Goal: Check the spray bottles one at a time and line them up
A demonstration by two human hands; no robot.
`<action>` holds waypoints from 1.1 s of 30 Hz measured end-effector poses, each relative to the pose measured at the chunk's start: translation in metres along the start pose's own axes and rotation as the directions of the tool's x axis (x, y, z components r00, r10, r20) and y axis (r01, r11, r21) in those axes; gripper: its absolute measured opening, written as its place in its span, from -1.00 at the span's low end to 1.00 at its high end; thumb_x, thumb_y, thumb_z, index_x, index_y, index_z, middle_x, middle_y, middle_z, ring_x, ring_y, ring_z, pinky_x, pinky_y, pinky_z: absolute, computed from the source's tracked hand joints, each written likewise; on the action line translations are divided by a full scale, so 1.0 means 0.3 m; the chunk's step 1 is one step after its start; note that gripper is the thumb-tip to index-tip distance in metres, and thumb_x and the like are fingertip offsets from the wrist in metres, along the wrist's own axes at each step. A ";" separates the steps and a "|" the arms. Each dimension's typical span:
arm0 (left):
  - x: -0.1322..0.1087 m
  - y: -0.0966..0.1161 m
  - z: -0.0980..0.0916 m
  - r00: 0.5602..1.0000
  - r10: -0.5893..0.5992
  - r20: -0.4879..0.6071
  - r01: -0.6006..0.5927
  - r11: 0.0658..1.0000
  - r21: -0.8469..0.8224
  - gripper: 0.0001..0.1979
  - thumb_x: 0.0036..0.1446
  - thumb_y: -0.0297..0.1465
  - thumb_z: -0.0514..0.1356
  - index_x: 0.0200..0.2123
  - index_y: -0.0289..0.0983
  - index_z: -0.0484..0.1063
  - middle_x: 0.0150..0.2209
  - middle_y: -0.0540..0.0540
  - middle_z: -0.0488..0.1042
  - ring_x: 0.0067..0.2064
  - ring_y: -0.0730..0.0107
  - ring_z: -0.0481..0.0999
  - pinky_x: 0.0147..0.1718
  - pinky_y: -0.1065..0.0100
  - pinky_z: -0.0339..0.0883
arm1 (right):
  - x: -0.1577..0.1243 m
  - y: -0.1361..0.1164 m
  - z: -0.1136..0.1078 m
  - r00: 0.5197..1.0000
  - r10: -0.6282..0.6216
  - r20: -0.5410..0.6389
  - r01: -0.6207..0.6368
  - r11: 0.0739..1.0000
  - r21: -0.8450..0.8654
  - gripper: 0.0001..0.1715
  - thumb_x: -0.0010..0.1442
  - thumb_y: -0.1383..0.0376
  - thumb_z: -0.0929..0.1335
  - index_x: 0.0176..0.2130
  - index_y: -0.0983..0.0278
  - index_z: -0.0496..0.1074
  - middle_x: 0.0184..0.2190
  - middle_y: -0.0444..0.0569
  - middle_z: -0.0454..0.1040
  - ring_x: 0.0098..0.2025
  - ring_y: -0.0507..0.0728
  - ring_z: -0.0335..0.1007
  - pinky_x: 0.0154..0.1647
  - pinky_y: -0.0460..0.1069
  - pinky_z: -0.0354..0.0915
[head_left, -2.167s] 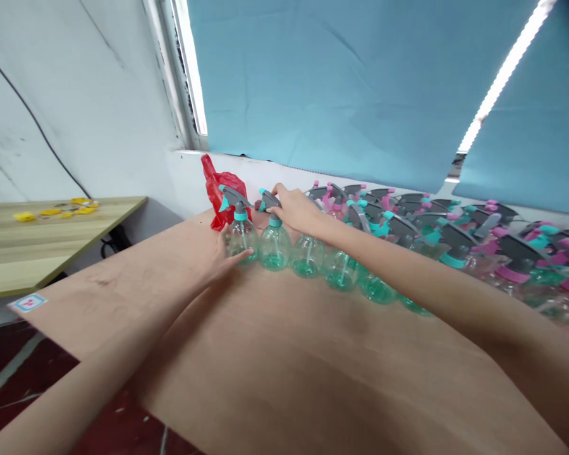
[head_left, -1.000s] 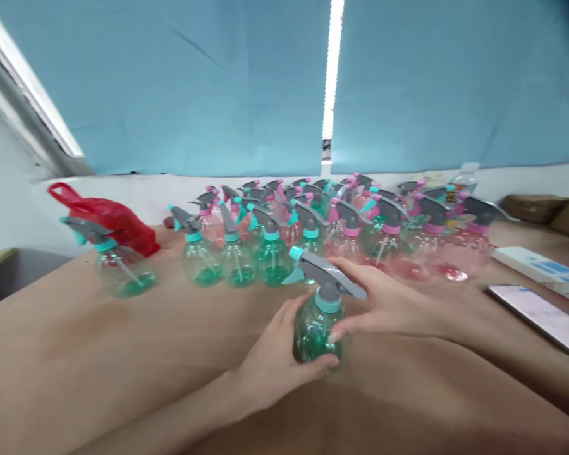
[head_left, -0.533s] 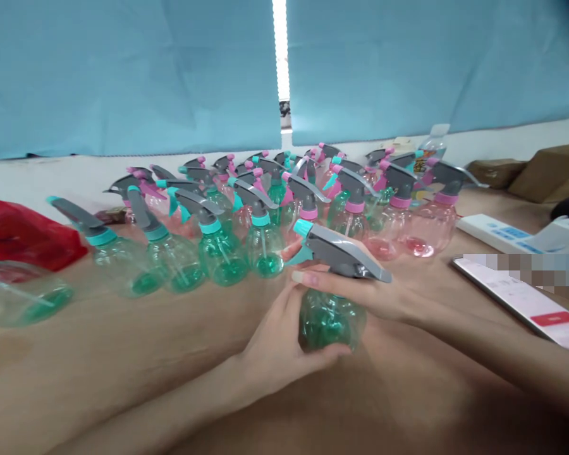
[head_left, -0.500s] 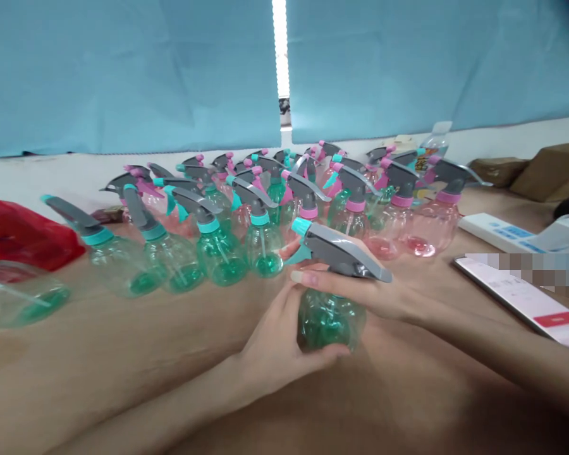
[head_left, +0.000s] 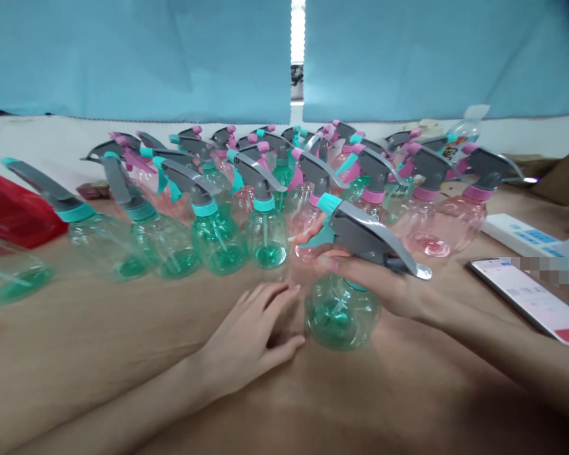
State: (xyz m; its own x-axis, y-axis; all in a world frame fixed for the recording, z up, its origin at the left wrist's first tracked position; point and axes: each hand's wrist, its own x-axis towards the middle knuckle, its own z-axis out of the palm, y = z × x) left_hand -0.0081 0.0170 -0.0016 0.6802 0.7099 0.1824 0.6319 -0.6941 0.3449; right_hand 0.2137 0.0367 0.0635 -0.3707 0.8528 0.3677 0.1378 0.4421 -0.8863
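A green spray bottle (head_left: 341,316) with a grey and turquoise trigger head stands upright close to me. My right hand (head_left: 379,278) is wrapped round its neck, just under the grey head. Left of the bottle, my left hand (head_left: 256,335) rests over the table with fingers apart and slightly curled, holding nothing. A small gap separates its fingertips from the bottle's side. Just beyond my hands stand another green spray bottle (head_left: 267,240) and a green one (head_left: 218,243) beside it, both with turquoise collars.
Rows of green and pink spray bottles (head_left: 455,221) fill the back of the table (head_left: 171,366). A red bag (head_left: 19,212) lies far left. On the right are a phone (head_left: 526,297), a white box-like device (head_left: 516,234) and cardboard (head_left: 564,177). Blue sheeting (head_left: 146,57) hangs behind.
My left hand has let go of the green bottle and moved left of it. My right hand still grips the neck. The view has shifted slightly.
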 end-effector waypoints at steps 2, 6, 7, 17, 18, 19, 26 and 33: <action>-0.004 -0.005 0.002 1.000 0.002 -0.001 -0.002 0.999 0.052 -0.47 0.24 -0.23 0.17 0.21 -0.26 0.16 0.20 -0.23 0.25 0.22 0.03 0.22 0.14 0.04 0.16 | -0.001 -0.002 0.000 1.000 0.020 -0.005 -0.020 1.000 0.008 -0.74 0.10 0.39 0.30 -0.24 0.08 0.48 -0.35 -0.11 0.51 -0.23 0.14 0.49 -0.11 0.07 0.41; 0.003 0.001 0.010 1.000 0.008 0.007 -0.009 0.997 0.075 -0.51 0.26 -0.25 0.15 0.19 -0.31 0.22 0.19 -0.26 0.27 0.22 0.03 0.22 0.13 0.06 0.17 | -0.009 -0.005 0.000 0.998 0.060 0.005 -0.060 0.998 0.027 -0.79 0.12 0.36 0.31 -0.29 0.09 0.49 -0.33 -0.10 0.54 -0.19 0.15 0.51 -0.02 0.10 0.39; 0.005 0.004 0.011 1.000 0.008 0.005 -0.008 0.997 0.077 -0.52 0.26 -0.25 0.14 0.18 -0.32 0.23 0.19 -0.27 0.27 0.22 0.03 0.21 0.13 0.06 0.17 | -0.013 -0.002 -0.001 0.998 0.070 0.008 -0.070 0.997 0.036 -0.80 0.13 0.34 0.31 -0.28 0.10 0.49 -0.33 -0.09 0.55 -0.21 0.16 0.52 -0.04 0.11 0.40; 0.005 0.015 0.017 1.000 0.008 0.004 -0.009 0.995 0.102 -0.56 0.27 -0.22 0.13 0.14 -0.32 0.29 0.16 -0.27 0.29 0.21 0.02 0.22 0.11 0.06 0.18 | -0.027 0.000 -0.008 0.998 0.065 -0.015 -0.064 0.997 0.031 -0.80 0.15 0.35 0.30 -0.37 0.09 0.49 -0.29 -0.11 0.54 -0.07 0.15 0.47 -0.07 0.08 0.41; 0.004 0.015 0.019 1.000 0.008 0.003 -0.009 0.995 0.101 -0.56 0.27 -0.23 0.13 0.14 -0.32 0.29 0.16 -0.28 0.29 0.21 0.03 0.21 0.12 0.06 0.17 | -0.026 -0.001 -0.009 0.998 0.066 -0.008 -0.066 0.998 0.021 -0.80 0.15 0.35 0.30 -0.37 0.08 0.49 -0.30 -0.11 0.55 -0.07 0.16 0.46 -0.06 0.09 0.41; 0.004 0.015 0.020 1.000 0.009 0.003 -0.009 0.995 0.099 -0.56 0.27 -0.23 0.13 0.14 -0.32 0.29 0.17 -0.27 0.28 0.21 0.03 0.21 0.12 0.07 0.17 | -0.025 -0.001 -0.009 0.998 0.067 -0.009 -0.067 0.998 0.013 -0.81 0.14 0.35 0.31 -0.36 0.08 0.49 -0.31 -0.11 0.54 -0.07 0.16 0.46 -0.06 0.09 0.40; 0.005 0.011 0.016 0.999 -0.037 -0.007 0.038 0.992 0.120 -0.55 0.27 -0.23 0.13 0.14 -0.32 0.29 0.19 -0.28 0.27 0.23 0.02 0.19 0.12 0.03 0.16 | -0.018 0.004 -0.001 0.990 0.118 -0.082 -0.115 0.993 0.032 -0.92 0.12 0.24 0.37 -0.33 0.10 0.50 -0.39 -0.13 0.53 -0.24 0.14 0.48 -0.13 0.06 0.38; 0.008 0.010 0.015 0.999 -0.052 0.002 0.051 0.989 0.141 -0.53 0.26 -0.23 0.13 0.17 -0.32 0.26 0.22 -0.30 0.23 0.26 0.01 0.16 0.15 0.03 0.13 | -0.012 0.011 -0.003 0.995 0.100 -0.017 -0.099 0.995 0.023 -0.74 0.24 0.09 0.31 -0.36 0.16 0.49 -0.41 -0.11 0.48 -0.32 0.09 0.43 -0.27 0.01 0.34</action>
State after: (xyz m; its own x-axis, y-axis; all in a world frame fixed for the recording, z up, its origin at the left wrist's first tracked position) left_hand -0.0029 0.0162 -0.0042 0.6472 0.7448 0.1621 0.7120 -0.6667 0.2203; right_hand 0.2165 0.0352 0.0595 -0.3392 0.8974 0.2824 0.1529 0.3487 -0.9247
